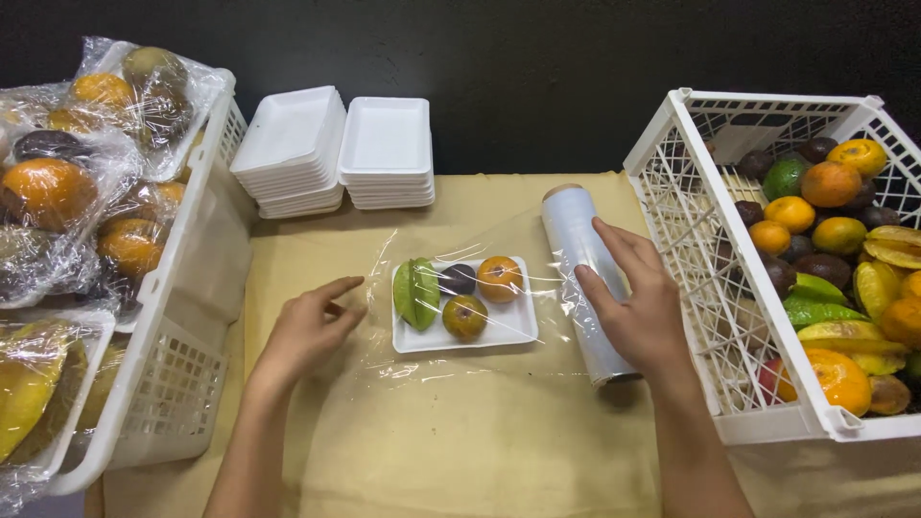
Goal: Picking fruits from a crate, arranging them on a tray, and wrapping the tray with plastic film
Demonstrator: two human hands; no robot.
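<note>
A white foam tray (513,326) lies mid-table with a green star fruit (416,292), a dark purple fruit (459,278) and two oranges (499,277) on it. A sheet of clear cling film (384,251) stretches over the tray from a roll of film (582,278) standing to its right. My right hand (635,305) rests on the roll, fingers spread over it. My left hand (309,326) pinches the film's free edge left of the tray.
Two stacks of empty white foam trays (338,149) stand at the back. A white crate (710,317) of loose mixed fruit is at the right. Another white crate (182,288) at the left holds wrapped fruit trays (58,182). Brown paper (460,441) covers the table.
</note>
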